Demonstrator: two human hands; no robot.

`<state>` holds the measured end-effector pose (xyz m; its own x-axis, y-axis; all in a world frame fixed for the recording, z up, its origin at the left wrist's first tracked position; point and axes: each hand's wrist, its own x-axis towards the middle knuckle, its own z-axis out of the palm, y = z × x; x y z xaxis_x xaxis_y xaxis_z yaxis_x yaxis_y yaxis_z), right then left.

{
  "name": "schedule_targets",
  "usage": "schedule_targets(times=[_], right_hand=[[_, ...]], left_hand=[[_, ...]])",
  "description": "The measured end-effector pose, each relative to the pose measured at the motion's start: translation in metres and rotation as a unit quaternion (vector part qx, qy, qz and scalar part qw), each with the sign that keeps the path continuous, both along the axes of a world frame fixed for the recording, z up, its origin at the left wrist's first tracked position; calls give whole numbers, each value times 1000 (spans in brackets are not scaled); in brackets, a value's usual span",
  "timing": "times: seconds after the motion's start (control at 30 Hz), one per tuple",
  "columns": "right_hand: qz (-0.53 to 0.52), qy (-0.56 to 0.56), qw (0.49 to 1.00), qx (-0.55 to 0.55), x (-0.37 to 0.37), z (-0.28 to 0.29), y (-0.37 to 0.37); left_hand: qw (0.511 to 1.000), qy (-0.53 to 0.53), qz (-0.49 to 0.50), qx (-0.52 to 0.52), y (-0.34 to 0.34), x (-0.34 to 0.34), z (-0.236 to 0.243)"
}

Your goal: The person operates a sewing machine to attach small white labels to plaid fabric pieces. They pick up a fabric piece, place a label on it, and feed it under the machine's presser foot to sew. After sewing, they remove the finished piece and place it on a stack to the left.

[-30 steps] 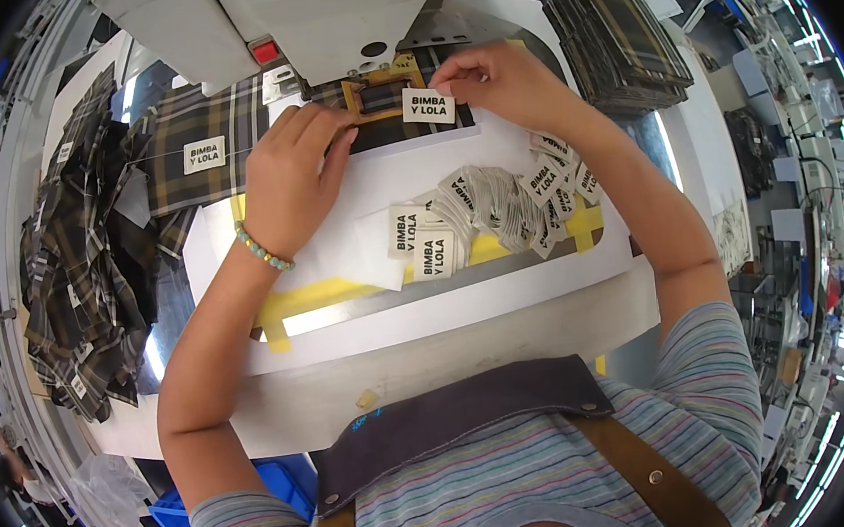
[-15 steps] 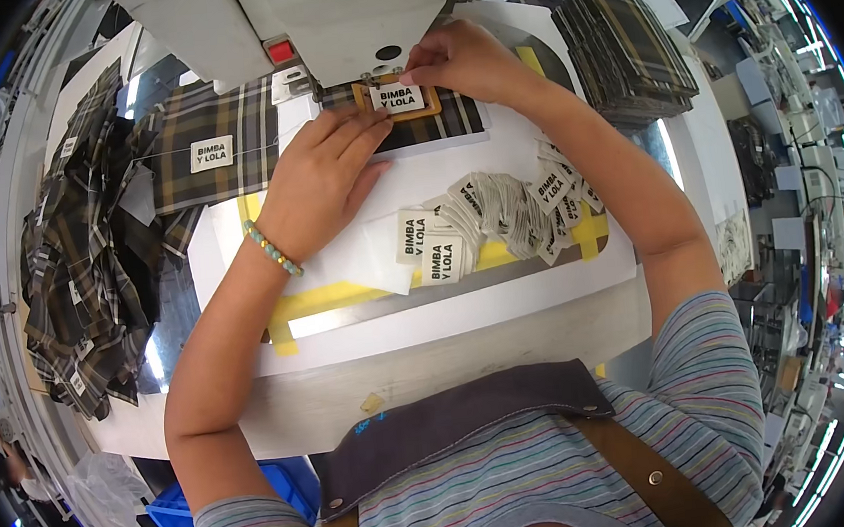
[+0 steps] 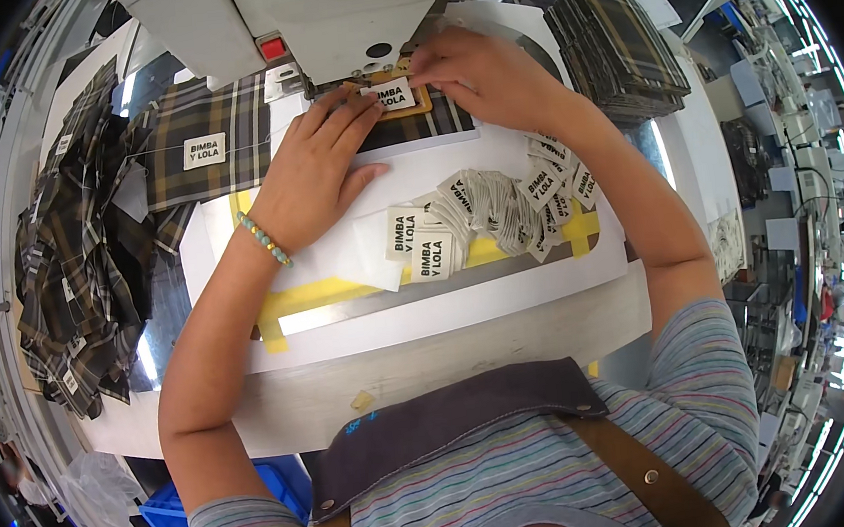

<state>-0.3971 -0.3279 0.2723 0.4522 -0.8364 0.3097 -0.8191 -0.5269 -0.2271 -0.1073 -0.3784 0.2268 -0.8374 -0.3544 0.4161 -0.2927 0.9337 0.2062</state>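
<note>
A white fabric label (image 3: 389,95) with dark print lies inside a small orange frame (image 3: 414,109) on dark plaid cloth (image 3: 454,110), beneath the head of a white sewing machine (image 3: 331,21). My left hand (image 3: 318,167) rests flat from the left, fingers stretched out, their tips on the label's left edge and the frame. From the right, my right hand (image 3: 496,76) reaches in with bent, parted fingers; one fingertip touches the label's upper right edge. Near my wrists lies a fanned heap of loose labels (image 3: 483,213) on the white work surface (image 3: 348,340).
Plaid cloth with a label on it (image 3: 203,150) stretches left of the machine, beside a crumpled plaid pile (image 3: 77,274). A stack of folded plaid pieces (image 3: 614,46) stands at the right. Yellow tape (image 3: 320,298) edges the work area. A blue bin (image 3: 286,486) is at lower left.
My right hand has moved slightly right and nearer me, its fingers less pinched at the label's corner. The left hand stays on the frame. The whole view has shifted a little.
</note>
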Motion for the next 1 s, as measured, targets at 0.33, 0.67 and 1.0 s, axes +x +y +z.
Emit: schedule_targets(times=[0.33,0.67,1.0], right_hand=[[53,43,994,-91,1,-25,11],[15,22,998,-53,11,-21,9],[71,0,996,-57,18,-38,5]], left_hand=[[1000,-20,0,21,0,-1,3],[1000,7,13,26,3,-5,2],[997,2,74,27,-4,7,5]])
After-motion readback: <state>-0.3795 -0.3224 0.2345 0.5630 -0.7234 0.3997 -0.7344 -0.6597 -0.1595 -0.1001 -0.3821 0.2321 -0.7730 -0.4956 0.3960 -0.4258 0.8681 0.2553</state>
